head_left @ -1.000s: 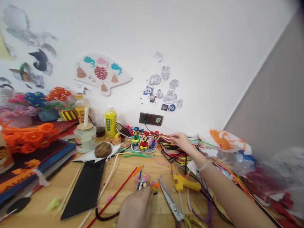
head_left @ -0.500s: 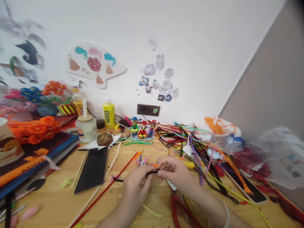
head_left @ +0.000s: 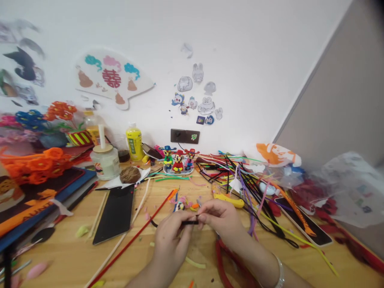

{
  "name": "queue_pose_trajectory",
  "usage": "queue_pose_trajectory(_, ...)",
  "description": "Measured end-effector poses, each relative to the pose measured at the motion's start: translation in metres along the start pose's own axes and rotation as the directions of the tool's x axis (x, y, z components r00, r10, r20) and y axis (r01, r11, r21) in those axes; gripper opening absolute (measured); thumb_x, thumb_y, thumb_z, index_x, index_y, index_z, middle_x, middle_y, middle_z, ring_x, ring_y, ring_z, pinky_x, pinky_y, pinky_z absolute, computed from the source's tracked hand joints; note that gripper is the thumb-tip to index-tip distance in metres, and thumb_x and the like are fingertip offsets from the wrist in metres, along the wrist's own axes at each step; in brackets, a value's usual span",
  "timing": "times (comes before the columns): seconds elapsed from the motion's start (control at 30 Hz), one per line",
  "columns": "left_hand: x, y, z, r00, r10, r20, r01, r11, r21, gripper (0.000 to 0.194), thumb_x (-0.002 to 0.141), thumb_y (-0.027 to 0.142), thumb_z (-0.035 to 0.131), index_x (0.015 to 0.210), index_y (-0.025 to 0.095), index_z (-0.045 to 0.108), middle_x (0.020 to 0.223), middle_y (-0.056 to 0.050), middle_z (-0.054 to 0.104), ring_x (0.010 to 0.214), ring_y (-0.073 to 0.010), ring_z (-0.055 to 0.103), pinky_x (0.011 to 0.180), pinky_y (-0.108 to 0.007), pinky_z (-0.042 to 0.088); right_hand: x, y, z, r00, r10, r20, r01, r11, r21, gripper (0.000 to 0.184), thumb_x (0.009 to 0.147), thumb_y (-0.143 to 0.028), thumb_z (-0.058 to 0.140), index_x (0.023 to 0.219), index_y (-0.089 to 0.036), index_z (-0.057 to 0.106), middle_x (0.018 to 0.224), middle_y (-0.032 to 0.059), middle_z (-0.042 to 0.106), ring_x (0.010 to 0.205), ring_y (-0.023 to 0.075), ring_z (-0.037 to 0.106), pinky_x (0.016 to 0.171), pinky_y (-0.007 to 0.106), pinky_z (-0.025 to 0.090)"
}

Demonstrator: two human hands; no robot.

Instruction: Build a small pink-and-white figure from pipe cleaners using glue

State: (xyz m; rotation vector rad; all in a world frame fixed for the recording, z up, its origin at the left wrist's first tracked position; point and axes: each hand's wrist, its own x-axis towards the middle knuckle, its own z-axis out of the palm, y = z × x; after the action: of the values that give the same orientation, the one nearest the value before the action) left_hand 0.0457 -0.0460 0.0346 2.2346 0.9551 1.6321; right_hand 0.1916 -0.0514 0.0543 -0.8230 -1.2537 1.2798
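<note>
A black pipe cleaner stretches between my two hands above the wooden table. My left hand pinches it between thumb and fingers, and its loose end pokes out to the left of that hand. The fingertips of my right hand are closed on the other end. Just behind the hands lies a small blue, white and pink figure, partly covered. A red-handled cutting tool rests under my right forearm, its head mostly hidden.
Three small figures in hats stand on a tray by the wall. Many pipe cleaners are heaped to the right, near a yellow-handled tool. A black phone and a long red pipe cleaner lie left, with a glass jar behind.
The view has shifted slightly. My hands stay close together on the black pipe cleaner, with a straight length of it now showing more plainly between them.
</note>
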Motion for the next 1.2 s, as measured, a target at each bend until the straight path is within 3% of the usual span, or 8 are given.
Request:
queue_pose_trajectory(0.17, -0.002, 0.004, 0.000, 1.000, 0.026, 0.001, -0.026, 0.999, -0.031, 0.016, 0.075, 0.007, 0.047, 0.078, 0.020, 0.056, 0.063, 0.003, 0.063, 0.054, -0.0091, 0.059, 0.054, -0.017, 0.046, -0.001, -0.001, 0.001, 1.000, -0.011, 0.012, 0.012, 0.999, -0.030, 0.015, 0.065, -0.029, 0.071, 0.061, -0.016, 0.064, 0.055, -0.0010, 0.062, 0.051, 0.0106, 0.058, 0.052, 0.021, 0.049)
queue_pose_trajectory(0.4, -0.005, -0.020, 0.002, 0.998, 0.028, -0.059, -0.023, 0.996, 0.089, 0.014, 0.077, 0.011, 0.051, 0.086, 0.019, 0.056, 0.074, -0.002, 0.067, 0.065, -0.0129, 0.062, 0.060, -0.021, 0.048, 0.000, 0.008, -0.002, 0.999, 0.023, -0.024, -0.023, 1.000, 0.010, 0.020, 0.062, -0.030, 0.072, 0.075, -0.017, 0.066, 0.062, 0.0001, 0.066, 0.054, 0.0114, 0.061, 0.056, 0.022, 0.048)
queue_pose_trajectory(0.57, -0.003, -0.023, 0.002, 0.985, 0.134, 0.109, -0.145, 0.984, 0.101, 0.017, 0.077, 0.009, 0.050, 0.089, 0.019, 0.057, 0.074, -0.004, 0.068, 0.068, -0.0141, 0.064, 0.061, -0.022, 0.048, -0.004, 0.013, -0.005, 0.993, 0.025, -0.112, -0.030, 0.998, -0.047, 0.022, 0.062, -0.035, 0.071, 0.069, -0.016, 0.064, 0.057, -0.0005, 0.063, 0.051, 0.0117, 0.059, 0.053, 0.023, 0.048)
queue_pose_trajectory(0.77, 0.003, -0.021, -0.001, 0.954, 0.243, 0.175, -0.263, 0.960, 0.099, 0.017, 0.077, 0.009, 0.047, 0.088, 0.018, 0.058, 0.072, -0.003, 0.068, 0.065, -0.0125, 0.063, 0.061, -0.020, 0.046, -0.004, 0.015, -0.010, 0.996, -0.006, -0.092, -0.012, 0.980, -0.197, 0.020, 0.069, -0.036, 0.065, 0.069, -0.016, 0.061, 0.062, 0.0001, 0.061, 0.058, 0.0125, 0.058, 0.057, 0.024, 0.046)
queue_pose_trajectory(0.83, 0.008, -0.028, -0.004, 0.958, 0.172, 0.231, -0.213, 0.963, 0.167, 0.016, 0.079, 0.013, 0.046, 0.086, 0.018, 0.059, 0.075, -0.004, 0.069, 0.068, -0.0136, 0.064, 0.063, -0.021, 0.046, -0.002, 0.015, -0.015, 0.992, -0.016, -0.127, -0.012, 0.975, -0.222, 0.021, 0.069, -0.037, 0.064, 0.069, -0.016, 0.059, 0.061, -0.0005, 0.060, 0.058, 0.0125, 0.058, 0.057, 0.024, 0.046)
queue_pose_trajectory(0.93, 0.019, -0.045, -0.010, 0.947, -0.162, 0.277, 0.037, 0.912, 0.408, 0.022, 0.082, 0.022, 0.041, 0.088, 0.018, 0.061, 0.079, -0.006, 0.070, 0.072, -0.0174, 0.064, 0.065, -0.025, 0.046, 0.004, 0.017, -0.022, 0.973, 0.015, -0.230, -0.055, 0.984, -0.169, 0.028, 0.067, -0.043, 0.064, 0.068, -0.017, 0.054, 0.054, -0.0021, 0.057, 0.051, 0.0119, 0.056, 0.052, 0.023, 0.045)
queue_pose_trajectory(1.03, 0.026, -0.055, -0.011, 0.820, -0.457, 0.345, 0.184, 0.782, 0.596, 0.027, 0.083, 0.030, 0.039, 0.090, 0.019, 0.062, 0.085, -0.008, 0.069, 0.079, -0.0215, 0.064, 0.065, -0.028, 0.044, 0.009, 0.020, -0.026, 0.965, 0.031, -0.262, -0.078, 0.982, -0.173, 0.031, 0.063, -0.045, 0.065, 0.067, -0.017, 0.053, 0.052, -0.0021, 0.057, 0.048, 0.0117, 0.055, 0.049, 0.023, 0.044)
queue_pose_trajectory(1.2, 0.023, -0.055, 0.000, 0.714, -0.551, 0.433, 0.178, 0.740, 0.649, 0.034, 0.080, 0.040, 0.044, 0.102, 0.019, 0.059, 0.099, -0.010, 0.066, 0.088, -0.0250, 0.063, 0.070, -0.031, 0.043, 0.011, 0.023, -0.029, 0.960, 0.028, -0.277, -0.095, 0.968, -0.232, 0.026, 0.065, -0.041, 0.062, 0.066, -0.017, 0.052, 0.046, -0.0042, 0.054, 0.043, 0.0109, 0.052, 0.046, 0.022, 0.040)
